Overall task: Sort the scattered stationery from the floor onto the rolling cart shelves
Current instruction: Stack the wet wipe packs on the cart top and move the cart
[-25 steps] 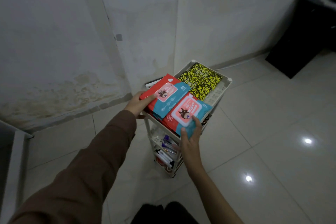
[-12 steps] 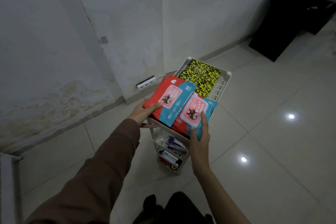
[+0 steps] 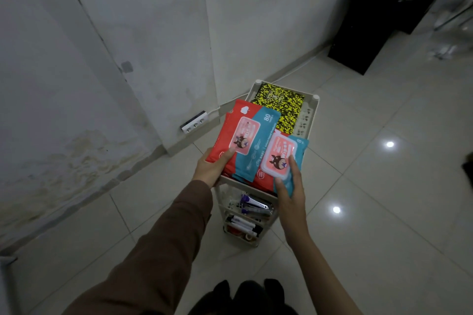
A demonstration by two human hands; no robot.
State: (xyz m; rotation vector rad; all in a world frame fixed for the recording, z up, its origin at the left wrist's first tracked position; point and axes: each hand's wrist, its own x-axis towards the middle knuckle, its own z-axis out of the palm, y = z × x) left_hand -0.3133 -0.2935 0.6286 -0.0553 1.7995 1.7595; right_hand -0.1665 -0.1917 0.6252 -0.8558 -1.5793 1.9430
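As both red-and-teal plastic wipes packs overhung the white rolling cart's top shelf, our left hand gripped one and right hand the other, steadying them beside the yellow-black speckled notebook.

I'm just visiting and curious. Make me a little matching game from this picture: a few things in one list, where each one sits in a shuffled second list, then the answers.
Things:
1. notebook
2. power strip
3. pens
4. black cabinet

Places:
A. lower shelf of the cart
B. by the wall, left of the cart
C. far end of the cart's top shelf
D. far right of the room, by the wall

Pairs: 1-C, 2-B, 3-A, 4-D
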